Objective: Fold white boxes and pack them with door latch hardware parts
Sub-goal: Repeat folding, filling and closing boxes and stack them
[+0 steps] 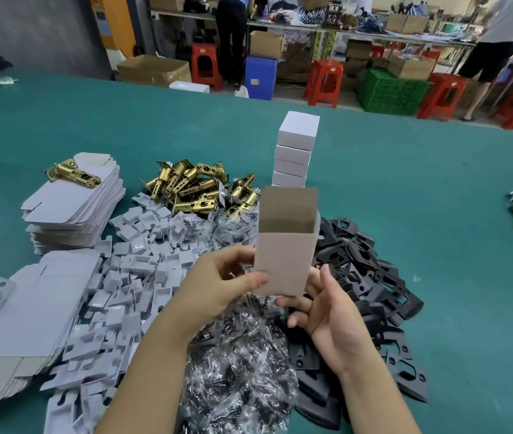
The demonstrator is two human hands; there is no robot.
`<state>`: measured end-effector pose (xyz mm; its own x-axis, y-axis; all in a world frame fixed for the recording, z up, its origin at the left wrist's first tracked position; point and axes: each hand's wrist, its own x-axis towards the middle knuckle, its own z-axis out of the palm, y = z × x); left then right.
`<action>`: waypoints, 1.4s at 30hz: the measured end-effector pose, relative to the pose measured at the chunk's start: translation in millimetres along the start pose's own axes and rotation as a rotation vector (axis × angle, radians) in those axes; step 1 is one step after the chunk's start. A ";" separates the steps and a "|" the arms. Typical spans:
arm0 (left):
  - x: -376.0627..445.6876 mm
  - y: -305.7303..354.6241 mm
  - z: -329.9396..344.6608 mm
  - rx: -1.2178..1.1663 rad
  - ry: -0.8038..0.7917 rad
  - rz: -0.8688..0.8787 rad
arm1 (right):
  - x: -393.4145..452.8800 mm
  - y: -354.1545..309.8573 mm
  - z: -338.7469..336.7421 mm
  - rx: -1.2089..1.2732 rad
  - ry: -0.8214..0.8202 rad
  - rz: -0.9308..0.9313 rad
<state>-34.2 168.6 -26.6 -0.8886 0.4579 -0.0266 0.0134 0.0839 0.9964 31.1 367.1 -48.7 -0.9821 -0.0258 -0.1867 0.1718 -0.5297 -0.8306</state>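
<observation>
The open white box [285, 245] is held upright by both hands, pinched by the left hand [220, 283] and cradled underneath by the right hand's [324, 305] curled fingers, keeping its mouth accessible for loading.

Both forearms raised mid-frame, left hand [222, 277] with fingers [256, 280] pinching (thumb forward), right hand [327, 303] cupped, fingers curled inward

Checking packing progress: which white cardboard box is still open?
The upright white cardboard box held in both hands, top flaps open; the stacked white boxes behind are closed.
</observation>
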 end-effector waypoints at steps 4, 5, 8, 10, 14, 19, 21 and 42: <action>3.3 -2.9 2.3 0.014 -0.024 0.010 | 0.7 6.5 2.1 -0.161 -0.006 -0.096; 3.5 -2.5 3.2 0.021 -0.041 0.017 | 0.4 8.0 3.4 -0.201 0.005 -0.129; 3.0 -2.4 4.0 0.047 -0.079 0.015 | -0.5 10.5 6.0 -0.284 0.057 -0.183; 3.2 -3.1 4.5 0.042 -0.081 0.010 | -0.7 11.6 6.3 -0.305 0.084 -0.191; 5.2 -0.3 4.8 -0.023 0.092 -0.043 | 1.5 15.0 6.2 -0.264 0.139 -0.181; 7.1 0.0 -0.5 -0.006 0.335 -0.056 | 5.3 18.0 4.9 -0.256 0.174 -0.158; 6.2 1.1 -0.2 0.116 0.371 -0.025 | 6.6 19.3 4.3 -0.276 0.164 -0.152; 162.2 46.2 -81.7 1.048 0.571 -0.231 | 14.1 21.4 1.0 -0.305 0.149 -0.133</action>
<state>-215.2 174.4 21.8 -0.9896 -0.0957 0.1075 -0.0425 0.9079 0.4171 20.8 354.5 -68.5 -0.9792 0.1615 -0.1225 0.0809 -0.2424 -0.9668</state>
